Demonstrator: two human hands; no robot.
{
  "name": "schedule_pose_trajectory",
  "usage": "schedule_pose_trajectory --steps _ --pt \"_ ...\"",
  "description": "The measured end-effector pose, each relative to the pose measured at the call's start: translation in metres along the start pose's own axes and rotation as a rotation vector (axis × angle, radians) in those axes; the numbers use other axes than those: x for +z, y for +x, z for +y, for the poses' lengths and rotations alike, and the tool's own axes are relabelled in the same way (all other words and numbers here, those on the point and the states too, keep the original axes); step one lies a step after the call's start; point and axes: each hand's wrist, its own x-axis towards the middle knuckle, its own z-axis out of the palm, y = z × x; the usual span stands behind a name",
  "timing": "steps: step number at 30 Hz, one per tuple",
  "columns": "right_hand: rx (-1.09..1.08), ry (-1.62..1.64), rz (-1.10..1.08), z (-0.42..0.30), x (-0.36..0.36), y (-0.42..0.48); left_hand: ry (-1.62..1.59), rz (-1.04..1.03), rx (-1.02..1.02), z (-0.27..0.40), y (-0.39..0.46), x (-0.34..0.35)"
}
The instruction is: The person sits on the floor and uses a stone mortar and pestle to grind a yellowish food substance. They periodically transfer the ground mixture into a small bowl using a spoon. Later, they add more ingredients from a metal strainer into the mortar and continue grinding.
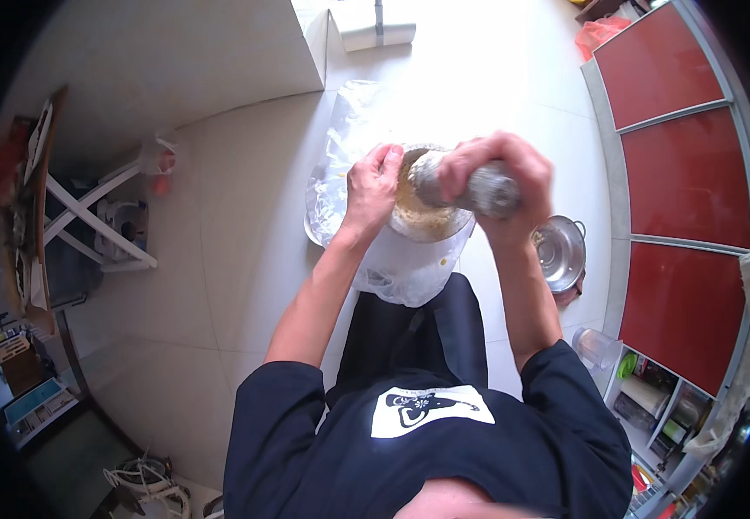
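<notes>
A stone mortar (456,228) stands before me on a clear plastic sheet (391,276). Crushed yellowish matter (408,196) coats its inside; what exactly it is I cannot tell. My left hand (373,188) grips the mortar's left rim, thumb on top. In my right hand (517,165) is a thick grey stone pestle (493,189), blurred by motion. The pestle lies tilted, its pale, caked end over the mortar's mouth. A few yellow bits lie on the plastic.
A stainless steel pot (562,253) with some pale bits inside sits on the floor to the right. Beyond it run red cabinet doors (686,162). A clear plastic container (595,348) is near my right elbow. At left stands a white crossed-leg frame (92,214).
</notes>
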Motion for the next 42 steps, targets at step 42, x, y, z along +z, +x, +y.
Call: schedule_pose_trajectory --steps 42 --pt "0.042 0.289 0.069 0.013 0.001 -0.002 -0.354 -0.189 -0.184 0.003 0.012 -0.011"
